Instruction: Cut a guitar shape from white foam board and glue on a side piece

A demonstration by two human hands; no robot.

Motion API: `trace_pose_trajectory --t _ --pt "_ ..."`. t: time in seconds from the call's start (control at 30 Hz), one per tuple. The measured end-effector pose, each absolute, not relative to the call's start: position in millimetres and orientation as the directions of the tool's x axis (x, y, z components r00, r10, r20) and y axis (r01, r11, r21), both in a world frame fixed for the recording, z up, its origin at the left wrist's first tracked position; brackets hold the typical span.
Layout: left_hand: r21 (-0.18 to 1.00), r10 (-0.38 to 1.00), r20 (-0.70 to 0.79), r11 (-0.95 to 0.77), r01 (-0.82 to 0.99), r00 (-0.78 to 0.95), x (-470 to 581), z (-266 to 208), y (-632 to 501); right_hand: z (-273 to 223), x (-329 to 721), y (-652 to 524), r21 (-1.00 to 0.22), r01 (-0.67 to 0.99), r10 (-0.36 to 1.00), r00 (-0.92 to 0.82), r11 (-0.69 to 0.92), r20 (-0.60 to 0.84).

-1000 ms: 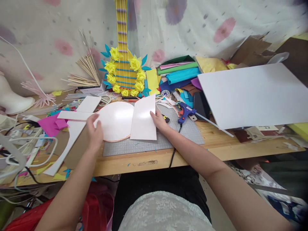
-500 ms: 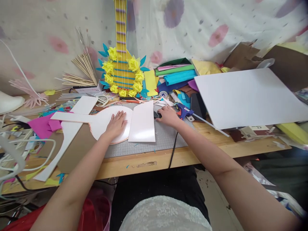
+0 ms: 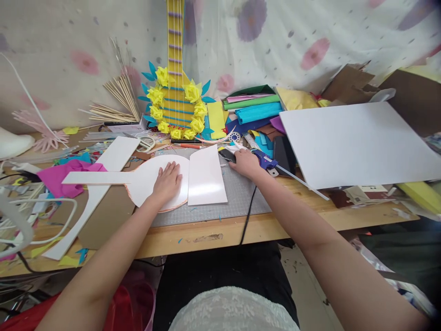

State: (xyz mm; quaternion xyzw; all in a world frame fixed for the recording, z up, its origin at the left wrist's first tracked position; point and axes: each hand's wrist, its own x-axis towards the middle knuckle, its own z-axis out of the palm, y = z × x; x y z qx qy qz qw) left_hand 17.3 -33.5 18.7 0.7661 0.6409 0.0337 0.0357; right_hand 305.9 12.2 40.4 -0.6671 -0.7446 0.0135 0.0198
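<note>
My left hand (image 3: 167, 184) lies flat, fingers spread, on the round body of a white guitar-shaped foam board (image 3: 144, 168). The board's narrow neck points left. Against its right side rests a white rectangular board (image 3: 207, 184) with a curved upper edge. My right hand (image 3: 245, 162) has its fingers closed round a dark tool with a yellow end (image 3: 227, 155), low over the grey cutting mat (image 3: 237, 197). The hand hides part of the tool, so its kind is unclear. Just right of that hand lies a blue hot glue gun (image 3: 264, 159) with a glue stick in it.
A yellow paper guitar (image 3: 177, 108) with yellow roses stands at the back. A large white board (image 3: 361, 142) lies at the right. Scissors (image 3: 146, 144), wooden sticks (image 3: 122, 101), coloured paper rolls (image 3: 258, 112) and white cables (image 3: 65, 216) crowd the table.
My right hand has moved slightly right with the dark tool, whose yellow end now shows. The guitar-shaped board has turned a little, its neck end lower and further left. My left hand stays on it.
</note>
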Motion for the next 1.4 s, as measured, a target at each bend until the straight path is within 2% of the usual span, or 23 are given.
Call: trace_pose_trajectory --t 0.1,0.17,0.23,0.33,0.4,0.57,0.87,1.4 --pt "0.080 0.992 -0.006 -0.129 0.988 0.130 20 21 -38 45 302 20 -0.071 0.997 1.000 -0.028 0.029 0.009" --pt "0.068 0.995 -0.008 -0.096 0.993 0.097 22 22 -40 50 296 18 -0.093 0.995 0.998 -0.030 0.036 0.057" --pt "0.050 0.997 0.012 -0.077 0.996 0.076 23 23 -41 53 282 12 -0.122 0.972 0.972 -0.180 0.199 0.153" --pt "0.011 0.986 0.082 -0.145 0.989 0.144 20 25 -35 44 251 4 -0.163 0.793 0.807 -0.558 0.588 0.193" --pt "0.002 0.972 0.075 -0.225 0.974 0.224 16 24 -29 31 231 2 -0.175 0.737 0.757 -0.635 0.653 0.154" --pt "0.038 0.973 -0.031 -0.229 0.973 0.230 11 17 -22 0 208 3 -0.180 0.748 0.769 -0.627 0.639 0.125" --pt "0.059 0.971 0.022 -0.240 0.969 0.239 11 6 -21 -4 209 1 -0.162 0.759 0.776 -0.617 0.631 0.129" --pt "0.048 0.968 0.009 -0.250 0.967 0.250 14 6 -20 -10 206 4 -0.152 0.749 0.764 -0.630 0.645 0.138"
